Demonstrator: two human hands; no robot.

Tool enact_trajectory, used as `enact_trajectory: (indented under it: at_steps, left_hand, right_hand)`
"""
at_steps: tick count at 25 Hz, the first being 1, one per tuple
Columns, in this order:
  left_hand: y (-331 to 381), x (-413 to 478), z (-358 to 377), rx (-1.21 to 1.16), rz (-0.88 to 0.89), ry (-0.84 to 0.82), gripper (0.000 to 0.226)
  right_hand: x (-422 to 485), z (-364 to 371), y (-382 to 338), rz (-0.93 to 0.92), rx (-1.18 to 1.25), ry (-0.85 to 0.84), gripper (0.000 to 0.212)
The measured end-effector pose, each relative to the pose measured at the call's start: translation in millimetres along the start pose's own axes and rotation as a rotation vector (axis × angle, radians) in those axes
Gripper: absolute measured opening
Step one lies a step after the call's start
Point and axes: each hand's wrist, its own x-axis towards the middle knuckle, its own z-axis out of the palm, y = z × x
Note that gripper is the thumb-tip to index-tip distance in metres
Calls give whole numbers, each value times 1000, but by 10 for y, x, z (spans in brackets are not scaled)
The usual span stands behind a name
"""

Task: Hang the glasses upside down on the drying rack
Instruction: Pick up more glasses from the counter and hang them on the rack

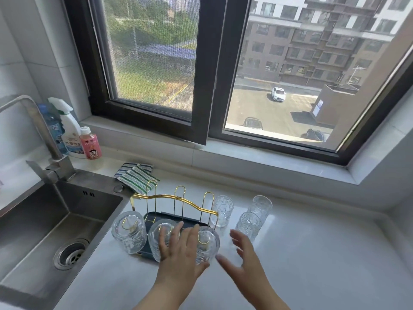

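Sink [44, 220], faucet [42, 135], bottles [71, 133], striped cloths [136, 177].

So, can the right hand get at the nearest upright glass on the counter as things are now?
Probably yes. The right hand is open and empty, and the nearest upright glass stands just beyond its fingers. Only bare counter lies between them, and the rack is off to the side.

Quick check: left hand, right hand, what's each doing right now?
Left hand: open, fingers spread over the hung glasses, gripping nothing.
Right hand: open, empty, hovering over the counter.
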Motion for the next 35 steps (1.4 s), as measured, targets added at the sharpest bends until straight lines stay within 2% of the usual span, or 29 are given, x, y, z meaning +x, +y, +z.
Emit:
enact_trajectory:
  at_steps: [2, 5, 9, 11, 15, 19, 23, 25, 27, 30, 32, 35]
  left_hand:
    - [10, -10, -4, -6, -65, 8, 89]
    - [40, -43, -17, 0, -51, 36, 96]
    - [272, -157, -12, -228, 122, 248, 87]
    - [414, -175, 46, -260, 220, 261, 82]
    - [641, -102, 146, -210, 360, 89, 79]
    - [781, -24, 260, -157, 324, -43, 85]
    - [868, 28, 273, -173, 228, -179, 83]
    - [873, 86, 349, -321, 147, -144, 82]
    - [895, 156, 397, -546, 24, -223, 84]
    - [989, 302, 357, -771, -99, -159, 97]
    - [1042, 360, 240, -931, -100, -158, 98]
    - [1069, 336, 17, -1076, 2, -158, 72]
  right_hand:
    - [40, -156, 186, 49, 51, 133, 49]
    - [181, -362, 429, 151, 65, 290, 50]
    - [457, -531, 686, 282, 67, 288, 75]
    - [616, -532, 771, 303, 54, 239, 82]
    - [906, -452, 894, 319, 66, 169, 86]
    - [1061, -370, 982, 326, 106, 214, 84]
    - [979, -413, 906, 302, 135, 206, 65]
    - [815, -475, 810, 283, 217, 199, 61]
    - [580, -554, 651, 254, 327, 177, 62]
    - [218, -691, 334, 215, 454, 167, 66]
    - [34, -772, 114, 176, 526, 142, 66]
    - [-150, -904, -155, 57, 586, 43, 64]
